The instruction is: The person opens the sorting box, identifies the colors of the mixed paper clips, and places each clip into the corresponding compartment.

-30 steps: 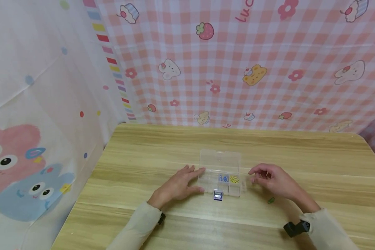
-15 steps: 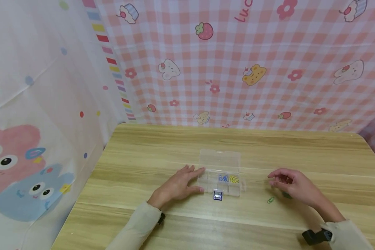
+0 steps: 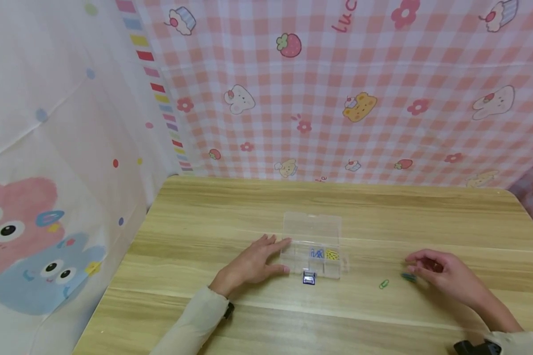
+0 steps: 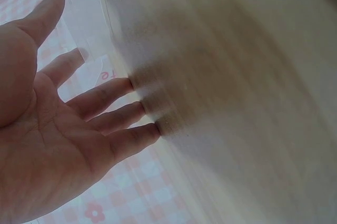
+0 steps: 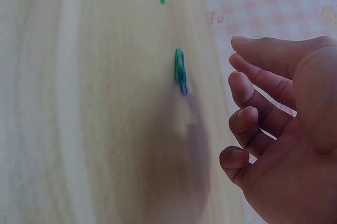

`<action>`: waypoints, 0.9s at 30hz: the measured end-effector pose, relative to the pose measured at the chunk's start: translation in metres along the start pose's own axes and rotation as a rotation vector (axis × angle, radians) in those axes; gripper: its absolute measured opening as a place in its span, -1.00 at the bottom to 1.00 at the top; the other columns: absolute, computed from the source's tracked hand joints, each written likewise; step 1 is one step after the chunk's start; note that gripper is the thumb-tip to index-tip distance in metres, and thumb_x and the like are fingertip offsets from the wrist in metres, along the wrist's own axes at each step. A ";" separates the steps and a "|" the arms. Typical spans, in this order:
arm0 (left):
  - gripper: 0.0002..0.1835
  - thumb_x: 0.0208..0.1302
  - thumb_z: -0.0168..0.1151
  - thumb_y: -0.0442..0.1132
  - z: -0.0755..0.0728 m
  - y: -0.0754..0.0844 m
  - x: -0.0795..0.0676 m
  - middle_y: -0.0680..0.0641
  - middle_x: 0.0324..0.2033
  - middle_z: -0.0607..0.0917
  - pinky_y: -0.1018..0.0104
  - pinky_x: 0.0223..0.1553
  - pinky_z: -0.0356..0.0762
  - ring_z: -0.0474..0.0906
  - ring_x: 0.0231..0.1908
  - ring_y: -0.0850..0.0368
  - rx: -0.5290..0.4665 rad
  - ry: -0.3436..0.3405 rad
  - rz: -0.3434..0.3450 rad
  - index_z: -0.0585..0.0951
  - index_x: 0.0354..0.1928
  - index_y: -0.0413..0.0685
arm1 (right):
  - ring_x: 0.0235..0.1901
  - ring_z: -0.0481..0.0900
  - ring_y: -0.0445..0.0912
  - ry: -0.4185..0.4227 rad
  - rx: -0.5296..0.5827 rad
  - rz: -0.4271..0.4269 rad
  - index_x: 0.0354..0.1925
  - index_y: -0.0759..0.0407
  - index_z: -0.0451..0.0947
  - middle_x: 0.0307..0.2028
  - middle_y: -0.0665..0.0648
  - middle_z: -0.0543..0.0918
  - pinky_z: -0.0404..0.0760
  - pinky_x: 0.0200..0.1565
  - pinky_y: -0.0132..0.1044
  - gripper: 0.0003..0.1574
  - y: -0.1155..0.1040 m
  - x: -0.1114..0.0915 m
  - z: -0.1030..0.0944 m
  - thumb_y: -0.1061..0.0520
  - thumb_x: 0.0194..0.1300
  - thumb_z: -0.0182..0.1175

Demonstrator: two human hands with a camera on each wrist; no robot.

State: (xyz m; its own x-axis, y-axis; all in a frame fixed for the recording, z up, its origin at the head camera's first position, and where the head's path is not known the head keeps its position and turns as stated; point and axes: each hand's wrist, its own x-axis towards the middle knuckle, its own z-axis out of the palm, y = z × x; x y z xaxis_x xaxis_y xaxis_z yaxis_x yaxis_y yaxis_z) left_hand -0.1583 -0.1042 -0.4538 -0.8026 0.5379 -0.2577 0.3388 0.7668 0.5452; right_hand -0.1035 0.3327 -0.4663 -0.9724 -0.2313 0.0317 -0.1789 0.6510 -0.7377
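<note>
A clear compartment box point(image 3: 332, 269) lies on the table with its lid raised. Blue paper clips point(image 3: 317, 253) fill one compartment and yellow paper clips point(image 3: 332, 254) the one beside it. My left hand point(image 3: 250, 261) rests spread at the box's left side, thumb and index finger at its edge; its other fingertips point(image 4: 151, 127) meet the table. My right hand point(image 3: 448, 276) hovers with loosely bent fingers and holds nothing. Just by its fingertips lies a dark green and blue clip or clips point(image 5: 180, 71). A lone green paper clip point(image 3: 384, 284) lies between that hand and the box.
A small dark purple-blue piece point(image 3: 309, 278) sits at the box's front edge. The wooden table point(image 3: 231, 207) backs onto a pink checked cloth point(image 3: 266, 123), with a white printed cloth point(image 3: 80, 148) at the left.
My right hand has moved right, away from the box and past the lone green clip, to the darker green and blue clips. The left hand stays at the box.
</note>
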 end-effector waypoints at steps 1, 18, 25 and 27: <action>-0.25 0.34 0.20 0.18 0.000 0.000 0.000 -0.19 0.50 0.16 -0.13 0.50 -0.03 -0.06 0.52 -0.17 0.001 0.000 -0.001 0.22 0.52 0.30 | -0.43 0.44 -0.29 -0.002 0.002 0.010 -0.08 0.23 0.65 -0.35 -0.02 0.66 0.44 -0.49 -0.41 -0.80 0.001 -0.001 0.000 0.25 0.33 0.28; -0.25 0.34 0.20 0.18 0.000 0.000 -0.001 -0.19 0.50 0.16 -0.13 0.50 -0.04 -0.06 0.53 -0.16 -0.002 0.002 0.003 0.22 0.52 0.31 | -0.43 0.43 -0.36 -0.002 -0.058 0.043 -0.15 0.21 0.67 -0.38 -0.08 0.63 0.48 -0.45 -0.45 -0.84 0.017 -0.008 0.006 0.29 0.27 0.31; -0.25 0.34 0.20 0.18 0.000 0.000 -0.001 -0.18 0.50 0.16 -0.12 0.50 -0.04 -0.06 0.53 -0.16 -0.004 0.002 -0.001 0.22 0.52 0.31 | -0.43 0.43 -0.39 0.033 -0.090 0.011 -0.21 0.16 0.69 -0.39 -0.01 0.68 0.47 -0.44 -0.47 -0.91 0.016 -0.008 0.009 0.24 0.28 0.34; -0.25 0.34 0.20 0.18 0.000 0.000 -0.001 -0.18 0.50 0.16 -0.12 0.50 -0.03 -0.06 0.53 -0.15 -0.002 0.002 -0.002 0.22 0.52 0.31 | -0.42 0.44 -0.40 0.052 -0.098 0.006 -0.24 0.14 0.70 -0.37 0.02 0.70 0.48 -0.42 -0.48 -0.92 0.017 -0.008 0.010 0.27 0.27 0.33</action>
State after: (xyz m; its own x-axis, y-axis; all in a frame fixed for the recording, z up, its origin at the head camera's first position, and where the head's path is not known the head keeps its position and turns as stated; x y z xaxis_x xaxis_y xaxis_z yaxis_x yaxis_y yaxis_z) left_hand -0.1575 -0.1047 -0.4533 -0.8042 0.5360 -0.2569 0.3365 0.7668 0.5466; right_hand -0.0970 0.3379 -0.4859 -0.9794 -0.1916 0.0642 -0.1847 0.7202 -0.6687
